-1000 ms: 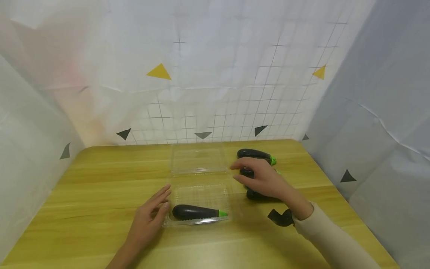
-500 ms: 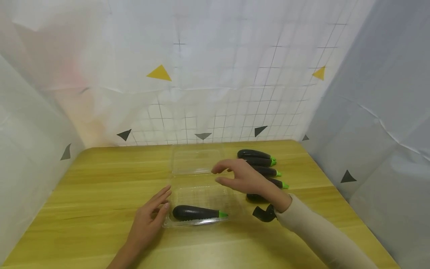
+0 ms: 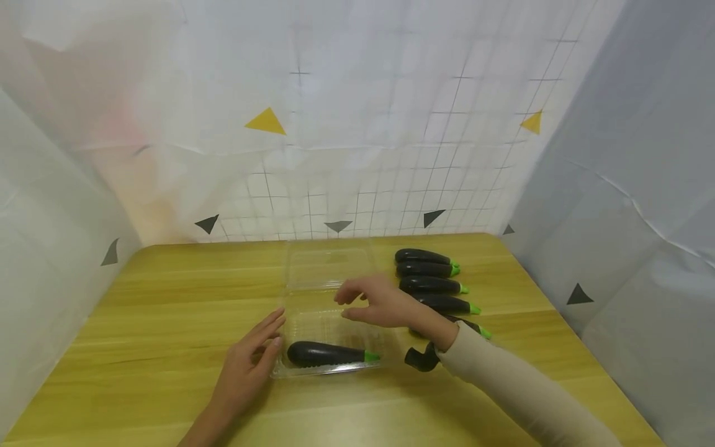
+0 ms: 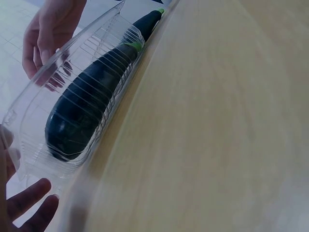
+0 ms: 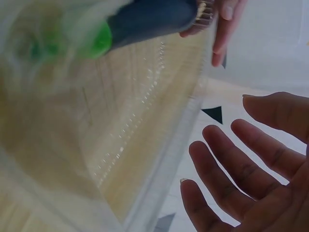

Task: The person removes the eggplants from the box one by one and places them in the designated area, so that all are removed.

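Note:
A clear plastic clamshell box [image 3: 331,371] lies with its lid [image 3: 329,245] folded back toward the wall. One dark eggplant [image 3: 326,354] with a green stem end lies along the box's near side, its stem to the right. At the box's left edge is my left hand [image 3: 246,360], fingers extended and seemingly touching the rim. My right hand [image 3: 385,304] hovers over the far right part of the box, holding nothing; the right wrist view shows its fingers [image 5: 222,179] loosely spread and apart from the eggplant.
Several more eggplants [image 3: 429,285] lie in a column on the wooden table [image 3: 139,347] right of the box, stems to the right; the nearest is partly hidden by my right wrist. White sheets [image 3: 357,124] stand behind and on both sides.
My right hand has moved left from over the eggplant column to above the box, uncovering more of those eggplants. The left hand and the eggplant in the box have stayed put.

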The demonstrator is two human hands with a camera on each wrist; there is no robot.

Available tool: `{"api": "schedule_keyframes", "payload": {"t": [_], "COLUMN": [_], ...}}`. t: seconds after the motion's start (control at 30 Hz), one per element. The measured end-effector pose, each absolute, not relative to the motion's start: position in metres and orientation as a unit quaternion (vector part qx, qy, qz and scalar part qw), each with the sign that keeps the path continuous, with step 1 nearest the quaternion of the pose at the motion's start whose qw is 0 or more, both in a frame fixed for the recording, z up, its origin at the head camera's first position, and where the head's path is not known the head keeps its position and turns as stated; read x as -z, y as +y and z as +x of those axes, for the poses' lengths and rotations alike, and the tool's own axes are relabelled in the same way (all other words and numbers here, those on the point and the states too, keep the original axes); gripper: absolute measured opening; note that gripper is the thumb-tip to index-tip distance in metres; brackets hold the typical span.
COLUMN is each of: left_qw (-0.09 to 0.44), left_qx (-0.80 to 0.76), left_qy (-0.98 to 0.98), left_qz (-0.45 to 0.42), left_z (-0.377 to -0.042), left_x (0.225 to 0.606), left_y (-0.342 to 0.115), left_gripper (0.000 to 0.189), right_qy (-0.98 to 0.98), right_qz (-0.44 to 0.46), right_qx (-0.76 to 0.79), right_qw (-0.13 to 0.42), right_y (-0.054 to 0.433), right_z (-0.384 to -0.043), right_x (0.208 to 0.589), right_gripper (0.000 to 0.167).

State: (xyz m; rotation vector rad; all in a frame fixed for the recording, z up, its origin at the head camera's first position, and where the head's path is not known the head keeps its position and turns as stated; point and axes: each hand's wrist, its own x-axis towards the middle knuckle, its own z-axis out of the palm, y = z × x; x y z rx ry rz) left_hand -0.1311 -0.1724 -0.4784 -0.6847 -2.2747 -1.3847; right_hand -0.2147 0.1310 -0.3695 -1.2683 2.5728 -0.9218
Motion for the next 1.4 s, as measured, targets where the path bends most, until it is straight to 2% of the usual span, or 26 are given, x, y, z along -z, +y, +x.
{"api": "schedule_keyframes", "payload": {"t": [0.2,0.5,0.83,1.17,1.4], "left_qw": [0.195,0.195,0.191,0.198,0.192], "left_qx": [0.495,0.496,0.498,0.499,0.500], "left_qy": [-0.811,-0.811,-0.812,-0.809,-0.809], "left_qz": [-0.244,-0.243,-0.239,-0.239,-0.241], "left_z": [-0.131,-0.131,-0.132,-0.130,-0.131], "left_x": [0.477,0.477,0.478,0.479,0.480], "left_y": [-0.172,-0.172,-0.172,-0.170,-0.172], "left_gripper": [0.040,0.040,0.041,0.042,0.042], "right_qy": [0.853,0.839,0.836,0.826,0.825], "right_qz": [-0.439,-0.447,-0.469,-0.444,-0.445], "right_qx": [0.268,0.263,0.212,0.193,0.167], "right_qw": [0.087,0.168,0.190,0.288,0.306], "right_y": [0.120,0.112,0.099,0.086,0.081], "right_z": [-0.218,-0.219,-0.222,-0.223,-0.226], "right_x": [0.375,0.371,0.374,0.380,0.385], "right_gripper": [0.022,0.025,0.028,0.038,0.042]}}
